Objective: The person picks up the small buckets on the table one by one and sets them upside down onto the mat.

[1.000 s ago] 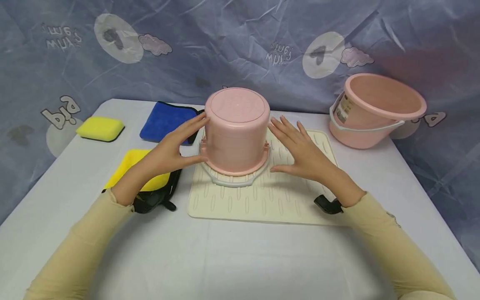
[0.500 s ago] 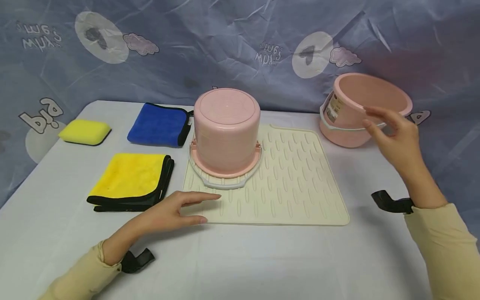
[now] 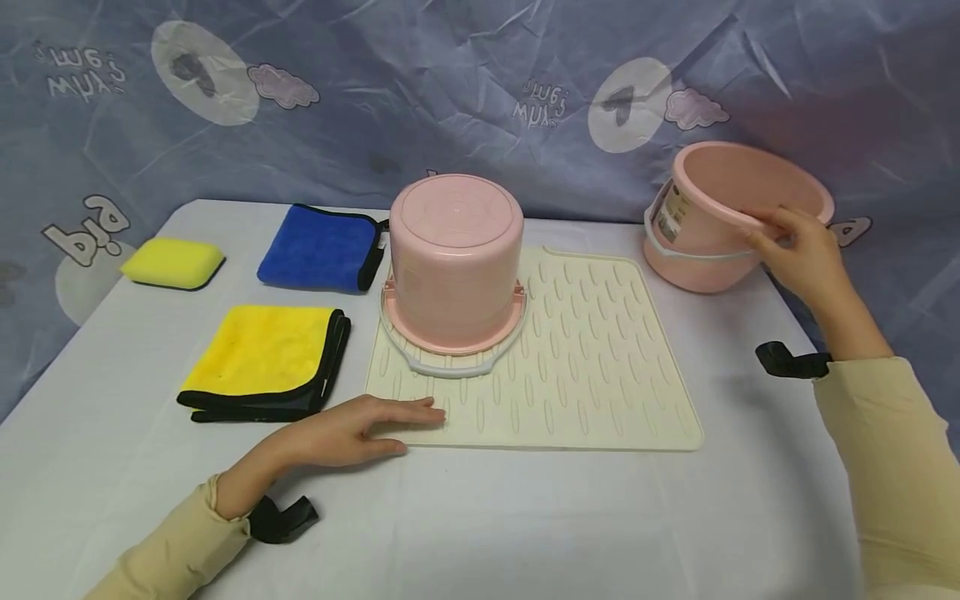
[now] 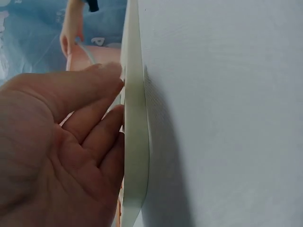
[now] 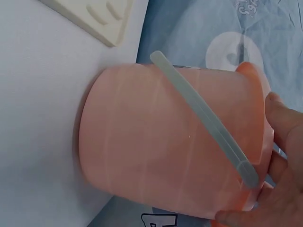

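An upright pink bucket with a pale grey handle stands at the back right. My right hand grips its rim from the near right side, with some fingers hidden behind the rim. At the front left edge of the cream drying mat, my left hand rests with its fingers stretched out over the mat. The left wrist view shows those fingertips right at the mat's edge. A second pink bucket sits upside down on the mat's left part, its handle lying toward the front.
On the left of the white table lie a folded yellow cloth with black trim, a folded blue cloth and a yellow sponge. A grey-blue printed curtain hangs behind.
Both hands have left the upside-down bucket. The right moved to the back right bucket and took hold of its rim; the left came down to the mat's front edge.
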`<action>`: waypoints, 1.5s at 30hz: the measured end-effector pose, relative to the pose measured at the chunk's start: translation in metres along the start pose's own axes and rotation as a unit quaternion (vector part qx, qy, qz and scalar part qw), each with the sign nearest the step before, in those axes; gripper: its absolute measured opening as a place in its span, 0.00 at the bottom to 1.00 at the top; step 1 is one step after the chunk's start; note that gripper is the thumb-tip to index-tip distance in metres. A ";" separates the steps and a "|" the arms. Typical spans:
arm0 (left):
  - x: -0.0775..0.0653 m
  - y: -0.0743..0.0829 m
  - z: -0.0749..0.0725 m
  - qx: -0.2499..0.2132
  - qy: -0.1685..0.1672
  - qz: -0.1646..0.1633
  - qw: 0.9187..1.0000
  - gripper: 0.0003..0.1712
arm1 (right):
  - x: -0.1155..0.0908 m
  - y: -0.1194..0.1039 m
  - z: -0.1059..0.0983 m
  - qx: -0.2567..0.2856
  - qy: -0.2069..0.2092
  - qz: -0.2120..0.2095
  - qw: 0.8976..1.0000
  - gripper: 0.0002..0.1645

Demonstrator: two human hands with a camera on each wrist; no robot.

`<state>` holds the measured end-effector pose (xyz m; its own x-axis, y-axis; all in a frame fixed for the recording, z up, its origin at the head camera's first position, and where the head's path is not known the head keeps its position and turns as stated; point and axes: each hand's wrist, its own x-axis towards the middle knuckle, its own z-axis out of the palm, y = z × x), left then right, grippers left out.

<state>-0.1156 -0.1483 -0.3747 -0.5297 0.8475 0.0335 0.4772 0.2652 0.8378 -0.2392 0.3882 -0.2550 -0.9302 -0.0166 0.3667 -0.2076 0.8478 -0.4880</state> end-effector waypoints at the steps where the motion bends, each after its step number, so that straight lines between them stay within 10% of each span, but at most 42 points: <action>1: 0.000 -0.001 0.000 0.002 -0.001 0.000 1.000 0.28 | 0.001 0.002 0.001 0.003 0.003 0.000 1.000 0.24; 21: 0.000 -0.003 -0.001 -0.004 0.001 0.008 1.000 0.28 | 0.004 0.000 0.009 0.117 0.092 0.018 0.989 0.16; 34: -0.003 -0.003 0.001 -0.007 0.004 0.008 1.000 0.28 | -0.017 -0.024 0.012 0.268 0.128 -0.056 0.953 0.14; 45: -0.002 -0.002 0.003 -0.006 0.003 0.001 1.000 0.28 | -0.043 -0.049 0.006 0.288 0.176 -0.058 0.939 0.13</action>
<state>-0.1137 -0.1493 -0.3784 -0.5325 0.8455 0.0387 0.4707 0.2579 0.8437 -0.1908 0.3442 -0.2515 -0.7539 0.1713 0.6343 -0.5260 0.4211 -0.7389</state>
